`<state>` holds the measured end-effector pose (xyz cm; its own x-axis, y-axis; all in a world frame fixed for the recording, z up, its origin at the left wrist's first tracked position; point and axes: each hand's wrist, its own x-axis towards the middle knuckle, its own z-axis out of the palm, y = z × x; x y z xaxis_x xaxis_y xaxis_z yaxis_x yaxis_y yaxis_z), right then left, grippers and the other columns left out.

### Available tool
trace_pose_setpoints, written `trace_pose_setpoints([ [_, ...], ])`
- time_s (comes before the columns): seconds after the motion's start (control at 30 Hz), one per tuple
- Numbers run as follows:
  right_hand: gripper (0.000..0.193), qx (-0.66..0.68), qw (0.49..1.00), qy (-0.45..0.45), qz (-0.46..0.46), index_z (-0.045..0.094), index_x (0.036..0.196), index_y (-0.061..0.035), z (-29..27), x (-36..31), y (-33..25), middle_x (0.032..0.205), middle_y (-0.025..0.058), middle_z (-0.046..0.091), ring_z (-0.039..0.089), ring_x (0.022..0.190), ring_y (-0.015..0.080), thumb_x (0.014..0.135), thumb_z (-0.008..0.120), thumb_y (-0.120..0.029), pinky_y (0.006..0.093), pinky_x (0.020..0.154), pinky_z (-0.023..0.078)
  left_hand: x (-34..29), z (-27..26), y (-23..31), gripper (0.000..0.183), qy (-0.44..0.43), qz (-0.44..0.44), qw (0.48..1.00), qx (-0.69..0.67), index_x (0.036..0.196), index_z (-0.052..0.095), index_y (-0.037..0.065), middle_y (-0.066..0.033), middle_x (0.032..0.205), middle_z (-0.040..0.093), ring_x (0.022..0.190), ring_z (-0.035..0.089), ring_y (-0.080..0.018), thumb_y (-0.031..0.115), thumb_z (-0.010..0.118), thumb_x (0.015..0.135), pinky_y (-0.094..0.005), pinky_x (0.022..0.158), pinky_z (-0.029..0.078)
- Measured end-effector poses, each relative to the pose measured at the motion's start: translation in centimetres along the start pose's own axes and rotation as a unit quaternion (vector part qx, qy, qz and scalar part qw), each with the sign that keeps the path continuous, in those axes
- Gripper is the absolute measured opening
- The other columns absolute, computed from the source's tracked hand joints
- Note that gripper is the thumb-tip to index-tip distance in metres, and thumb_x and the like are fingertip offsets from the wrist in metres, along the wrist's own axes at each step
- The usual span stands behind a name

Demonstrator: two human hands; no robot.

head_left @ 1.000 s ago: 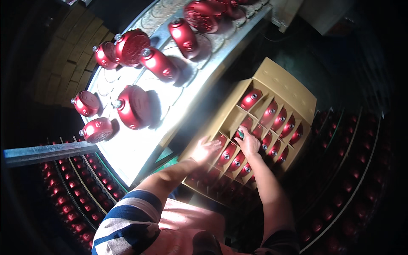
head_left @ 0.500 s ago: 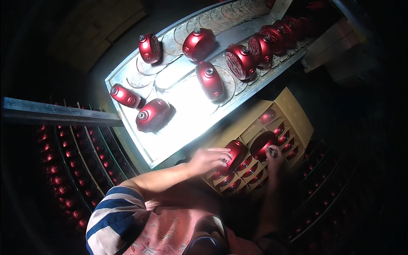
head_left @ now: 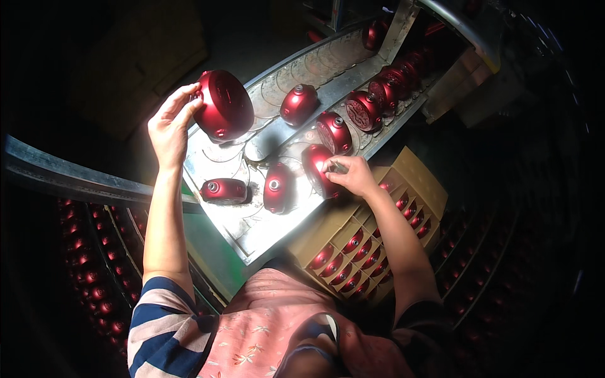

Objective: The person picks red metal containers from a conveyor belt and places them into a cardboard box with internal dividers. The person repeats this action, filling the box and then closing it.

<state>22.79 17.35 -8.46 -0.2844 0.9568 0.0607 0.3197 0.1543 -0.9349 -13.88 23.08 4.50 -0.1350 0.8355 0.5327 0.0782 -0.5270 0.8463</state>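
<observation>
This looks like a factory packing area, with red bottles, a conveyor and a divided carton.

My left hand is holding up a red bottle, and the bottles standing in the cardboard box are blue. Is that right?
Not quite: the head view shows that the bottles in the cardboard box are red, not blue. Your left hand does hold up a red bottle.

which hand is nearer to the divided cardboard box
Right. The right hand grips a red bottle beside the divided cardboard box; the left hand holds another red bottle up, farther off to the box's left.
</observation>
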Motion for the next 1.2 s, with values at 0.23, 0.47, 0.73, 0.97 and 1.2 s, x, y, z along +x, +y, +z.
trace_pose_setpoints([
  [0.23, 0.027, -0.045, 0.993, 0.031, 0.105, 0.071, 0.104, -0.0098, -1.4, 4.1, 2.0, 0.094, 0.0087, 0.071, 0.067, 0.086, 0.0158, 0.079, 0.072, -0.019, 0.0285, 0.079, 0.050, 6.2, 5.6, -15.3, 0.027, -0.020, -0.147, 0.944, 0.294, 0.104, 0.072, 0.006, -0.0090, 0.094, 0.073, 0.083, 0.068, -0.0115, 0.015, 0.076, 0.079, -0.0250, 0.077, 0.051],
  [0.47, 0.052, -0.001, 0.993, 0.095, 0.074, 0.054, 0.130, -0.0038, -5.8, 5.2, -2.1, 0.120, 0.0081, 0.062, 0.057, 0.110, 0.0139, 0.081, 0.070, -0.006, 0.0296, 0.095, 0.044, 9.6, 6.2, -17.0, 0.045, -0.049, 0.051, 0.872, 0.484, 0.121, 0.065, 0.016, -0.0067, 0.133, 0.058, 0.126, 0.049, -0.0270, 0.015, 0.073, 0.077, -0.0370, 0.101, 0.042],
  [0.73, 0.039, 0.128, 0.978, 0.046, 0.158, 0.059, 0.126, -0.0061, -4.1, 1.7, -1.6, 0.113, 0.0034, 0.063, 0.057, 0.091, 0.0075, 0.088, 0.067, -0.014, 0.0217, 0.070, 0.048, 10.1, 17.5, -18.8, 0.057, -0.441, -0.119, 0.874, 0.167, 0.137, 0.050, 0.014, -0.0097, 0.145, 0.044, 0.133, 0.039, -0.0289, 0.011, 0.069, 0.083, -0.0361, 0.112, 0.031],
  [0.97, 0.028, 0.119, 0.948, 0.122, 0.268, 0.063, 0.118, -0.0063, -6.0, -3.9, 1.5, 0.080, -0.0049, 0.058, 0.047, 0.062, 0.0022, 0.091, 0.063, -0.014, 0.0197, 0.058, 0.041, 12.9, 21.2, -21.1, 0.043, -0.462, -0.101, 0.875, 0.106, 0.124, 0.059, 0.013, -0.0064, 0.148, 0.043, 0.138, 0.032, -0.0264, 0.010, 0.069, 0.083, -0.0373, 0.112, 0.029],
  [1.2, 0.024, 0.144, 0.904, 0.204, 0.346, 0.064, 0.115, -0.0062, -2.9, -9.2, 3.1, 0.066, -0.0081, 0.050, 0.043, 0.055, 0.0007, 0.091, 0.062, -0.014, 0.0185, 0.052, 0.036, 13.8, 20.5, -25.8, 0.026, -0.360, -0.225, 0.904, 0.056, 0.109, 0.064, 0.003, -0.0168, 0.139, 0.050, 0.122, 0.054, -0.0243, 0.010, 0.070, 0.084, -0.0314, 0.101, 0.041],
])
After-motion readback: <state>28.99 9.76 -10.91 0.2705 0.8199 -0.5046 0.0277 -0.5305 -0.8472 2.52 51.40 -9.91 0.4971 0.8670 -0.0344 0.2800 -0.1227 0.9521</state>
